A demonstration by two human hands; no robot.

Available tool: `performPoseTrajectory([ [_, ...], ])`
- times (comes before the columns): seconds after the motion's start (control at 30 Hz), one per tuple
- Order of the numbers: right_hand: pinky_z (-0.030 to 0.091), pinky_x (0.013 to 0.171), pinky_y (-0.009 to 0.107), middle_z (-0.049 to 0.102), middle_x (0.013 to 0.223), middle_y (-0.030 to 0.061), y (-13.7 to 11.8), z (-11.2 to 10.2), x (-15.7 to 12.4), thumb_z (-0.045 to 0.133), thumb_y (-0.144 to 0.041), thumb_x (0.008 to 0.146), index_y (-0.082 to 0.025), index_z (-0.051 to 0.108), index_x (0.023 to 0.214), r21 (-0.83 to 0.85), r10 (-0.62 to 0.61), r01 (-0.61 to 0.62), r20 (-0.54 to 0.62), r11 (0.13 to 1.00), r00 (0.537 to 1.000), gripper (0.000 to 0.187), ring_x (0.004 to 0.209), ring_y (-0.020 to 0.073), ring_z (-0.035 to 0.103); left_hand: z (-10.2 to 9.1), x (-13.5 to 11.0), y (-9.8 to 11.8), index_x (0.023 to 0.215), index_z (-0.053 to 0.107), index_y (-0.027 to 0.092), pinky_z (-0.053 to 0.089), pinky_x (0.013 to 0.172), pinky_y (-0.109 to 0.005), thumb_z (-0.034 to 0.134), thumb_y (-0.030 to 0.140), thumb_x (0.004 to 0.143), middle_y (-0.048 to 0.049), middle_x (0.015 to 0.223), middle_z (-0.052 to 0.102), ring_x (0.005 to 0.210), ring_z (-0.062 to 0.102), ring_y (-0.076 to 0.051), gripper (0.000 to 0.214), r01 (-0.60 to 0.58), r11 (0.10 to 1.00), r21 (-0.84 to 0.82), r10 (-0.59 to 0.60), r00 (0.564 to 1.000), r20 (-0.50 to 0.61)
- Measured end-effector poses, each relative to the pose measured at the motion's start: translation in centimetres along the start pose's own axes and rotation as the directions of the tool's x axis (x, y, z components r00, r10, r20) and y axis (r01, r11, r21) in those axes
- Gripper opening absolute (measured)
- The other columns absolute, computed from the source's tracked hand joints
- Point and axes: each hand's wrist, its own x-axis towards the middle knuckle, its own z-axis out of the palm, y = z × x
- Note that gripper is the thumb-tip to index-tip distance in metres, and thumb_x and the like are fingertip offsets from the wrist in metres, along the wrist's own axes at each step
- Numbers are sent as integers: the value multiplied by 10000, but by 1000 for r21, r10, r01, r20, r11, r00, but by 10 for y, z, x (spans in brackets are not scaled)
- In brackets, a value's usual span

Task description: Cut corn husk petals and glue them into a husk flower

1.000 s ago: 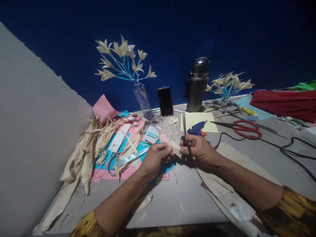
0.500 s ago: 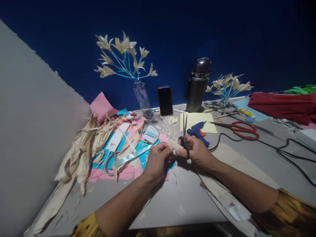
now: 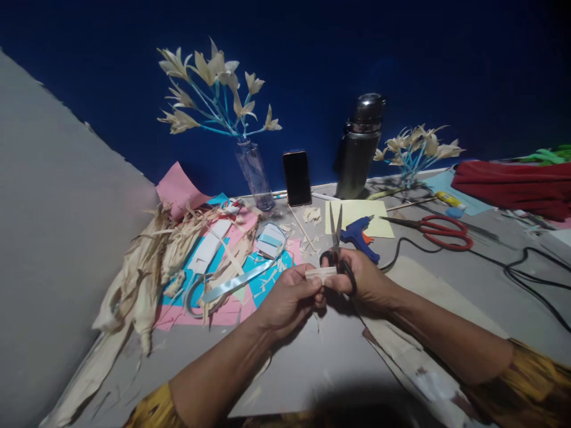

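Husks (image 3: pixel 145 285), dry, cream-coloured and frayed at their upper ends, lie in long folds farthest to the left of the fingers. Nearer the left knuckles, a shiny light-blue ribbon (image 3: pixel 241 282) slants across blue and pink sheets. Beyond the left fingers, a clear bottle (image 3: pixel 255 172) bears cream flowers (image 3: pixel 212 71) on blue stems; a dark-screened phone (image 3: pixel 297 178) stands to its right.

The left hand (image 3: pixel 292 297) has its thumb and fingers closed in a pinch on a pale strip (image 3: pixel 322 272), which sits between the two hands, right at the fingertips. It is short and narrow, cream to off-white, with fine straight lines along its length. It lies nearly level, its upper edge fairly straight, its lower part partly hidden by the left thumb. Whether it is one layer or several cannot be told.

The right hand (image 3: pixel 363 276) is curled around the handles of black-handled scissors (image 3: pixel 336 245), blades pointing away from the body and parted in a narrow V. Its fingertips meet the strip's right end; how firmly they grip it is unclear. Just beyond the right knuckles is a blue glue gun (image 3: pixel 357 233); farther right of those fingers lie red-handled scissors (image 3: pixel 446 232), then a red cloth (image 3: pixel 513 187).
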Motion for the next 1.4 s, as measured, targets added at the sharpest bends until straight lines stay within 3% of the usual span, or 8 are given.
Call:
performPoseTrajectory([
  [0.33, 362, 568, 255, 528, 658, -35, -3, -12, 3, 888, -327, 594, -175, 618, 807, 196, 8, -19, 57, 980, 998, 376, 588, 118, 468, 6, -6, 6, 762, 632, 120, 392, 580, -220, 869, 242, 692, 7, 619, 530, 575, 453, -79, 275, -33, 980, -194, 28, 999, -30],
  [0.53, 440, 613, 264, 643, 753, -4, 0, -6, 5, 924, -300, 579, -178, 643, 919, 84, -42, 51, -104, 995, 994, 458, 638, 136, 568, 3, -6, 7, 762, 622, 134, 385, 556, -220, 873, 308, 679, 17, 626, 536, 553, 449, -80, 316, -97, 994, -52, 91, 991, -102],
  [0.67, 455, 586, 271, 637, 681, -10, 5, 3, 3, 918, -296, 584, -172, 611, 824, 71, 6, -1, -71, 997, 997, 410, 602, 154, 596, 3, -6, 1, 754, 608, 143, 363, 545, -228, 869, 350, 686, 15, 598, 549, 535, 473, -90, 340, -95, 995, 33, 97, 993, -72],
  [0.83, 438, 569, 253, 586, 654, -19, -5, -3, 1, 904, -314, 588, -161, 628, 804, 251, 32, -45, 58, 967, 998, 383, 574, 120, 538, 2, -5, 3, 763, 627, 131, 400, 601, -247, 875, 303, 682, 6, 630, 553, 575, 474, -92, 313, -77, 993, -88, 77, 997, 0],
  [1.0, 449, 585, 243, 619, 755, -10, -8, -6, 2, 936, -311, 565, -178, 652, 902, 199, -43, 55, -67, 978, 997, 460, 620, 117, 556, 3, -4, 6, 771, 643, 133, 400, 600, -248, 855, 303, 703, 9, 626, 545, 575, 463, -93, 280, -116, 991, -71, 112, 992, -56],
  [1.17, 490, 613, 294, 663, 697, 6, 3, 4, 1, 897, -276, 619, -176, 621, 883, 114, 10, -5, -43, 993, 999, 395, 623, 181, 644, 4, -6, 1, 716, 594, 153, 362, 547, -232, 873, 365, 676, 4, 586, 566, 537, 481, -100, 352, -79, 995, 61, 82, 995, -56],
  [1.3, 456, 564, 252, 593, 645, -26, -1, 0, 1, 880, -263, 606, -168, 636, 808, 269, 32, -38, 26, 962, 999, 331, 545, 113, 546, 2, -6, 5, 736, 609, 145, 394, 577, -242, 881, 345, 662, 6, 598, 555, 559, 478, -100, 345, -79, 997, -25, 79, 997, -4],
  [1.4, 415, 536, 218, 562, 652, -38, -7, -5, 2, 874, -268, 636, -170, 647, 812, 273, -22, 34, -45, 961, 999, 304, 539, 81, 487, 1, -5, 8, 738, 617, 137, 414, 604, -250, 852, 303, 693, 9, 612, 549, 559, 461, -89, 292, -132, 990, -54, 130, 991, -33],
])
